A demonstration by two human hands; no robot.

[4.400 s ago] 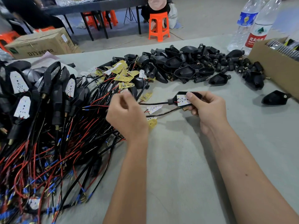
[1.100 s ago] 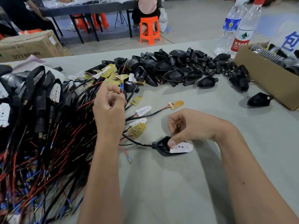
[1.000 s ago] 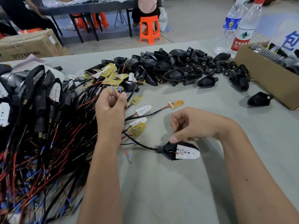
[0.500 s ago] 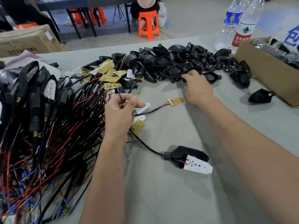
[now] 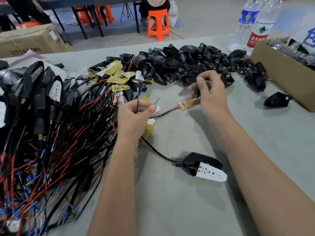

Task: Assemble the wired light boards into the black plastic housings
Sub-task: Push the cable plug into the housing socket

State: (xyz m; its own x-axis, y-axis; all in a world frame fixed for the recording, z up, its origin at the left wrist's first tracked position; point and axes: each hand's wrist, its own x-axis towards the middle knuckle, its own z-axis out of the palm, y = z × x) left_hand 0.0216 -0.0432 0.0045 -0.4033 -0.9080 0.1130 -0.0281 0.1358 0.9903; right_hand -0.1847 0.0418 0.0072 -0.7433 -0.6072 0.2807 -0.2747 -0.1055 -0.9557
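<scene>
Left hand (image 5: 134, 116) pinched thin black wire ends (image 5: 137, 103), tips pointing up toward right hand (image 5: 210, 94), just beside. Right fingers curled round blurred black plastic housing (image 5: 196, 90). Brown wired light board (image 5: 188, 105) flat below, nearer right.

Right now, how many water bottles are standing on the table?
2, both at the far right edge of the table, side by side behind the cardboard box: the blue-labelled bottle on the left, the red-labelled bottle on the right. Their tops are out of view.
</scene>
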